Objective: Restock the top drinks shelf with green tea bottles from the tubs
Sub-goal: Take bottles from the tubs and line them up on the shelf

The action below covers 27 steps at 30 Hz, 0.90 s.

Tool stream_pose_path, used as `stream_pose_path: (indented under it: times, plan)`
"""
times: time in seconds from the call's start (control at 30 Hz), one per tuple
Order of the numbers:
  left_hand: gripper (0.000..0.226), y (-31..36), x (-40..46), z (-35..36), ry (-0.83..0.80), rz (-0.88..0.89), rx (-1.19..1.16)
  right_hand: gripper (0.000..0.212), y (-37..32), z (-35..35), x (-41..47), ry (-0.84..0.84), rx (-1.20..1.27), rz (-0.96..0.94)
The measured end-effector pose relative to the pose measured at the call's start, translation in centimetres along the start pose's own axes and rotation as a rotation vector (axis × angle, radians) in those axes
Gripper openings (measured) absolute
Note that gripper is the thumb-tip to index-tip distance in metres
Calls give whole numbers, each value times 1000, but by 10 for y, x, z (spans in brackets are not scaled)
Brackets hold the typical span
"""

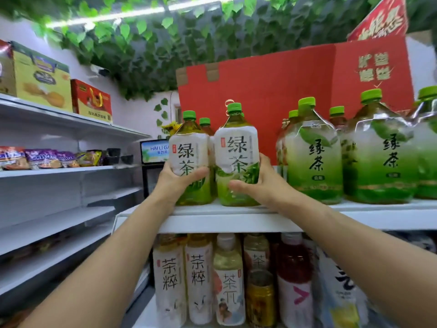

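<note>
Mid-frame, two green tea btls stood side by side on the top shelf (236, 220). Left hand (176, 178) held the left bottle (190, 157) & right hand (257, 183) held the right bottle (236, 157), fingers wrapped round each.

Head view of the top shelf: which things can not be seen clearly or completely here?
- Tubs: none in the head view.
- Bottles behind the two held green tea bottles: only caps show, so their count is unclear.
- Left hand and right hand: most fingers hidden behind the bottles.
- Rightmost large bottle: cut by the frame edge.
- Lower-shelf bottles: bases cut off below.
</note>
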<state>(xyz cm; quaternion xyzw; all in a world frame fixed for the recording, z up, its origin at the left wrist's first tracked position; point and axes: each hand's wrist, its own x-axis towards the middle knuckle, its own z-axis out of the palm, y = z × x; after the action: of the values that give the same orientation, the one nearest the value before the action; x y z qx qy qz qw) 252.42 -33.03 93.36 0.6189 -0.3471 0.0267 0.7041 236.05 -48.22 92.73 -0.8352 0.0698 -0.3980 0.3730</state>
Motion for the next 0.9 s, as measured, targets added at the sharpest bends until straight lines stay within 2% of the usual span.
stream_pose_path:
  times: [0.13,0.47,0.6,0.77,0.9]
  plan:
    - [106,-6,6,-6,-67,13,-51,90,-2,-2,3,-42,99,47]
    - [90,-6,-1,-11,-114,48,-10,89,4,-2,11,-29,223,95]
    - [100,-5,-1,-13,-136,59,21,93,8,-2,13,-33,239,70]
    - [82,-1,2,-9,-274,8,23,80,9,0,16,13,256,62]
    - [88,-7,8,-7,-288,20,40,74,6,2,14,28,234,82]
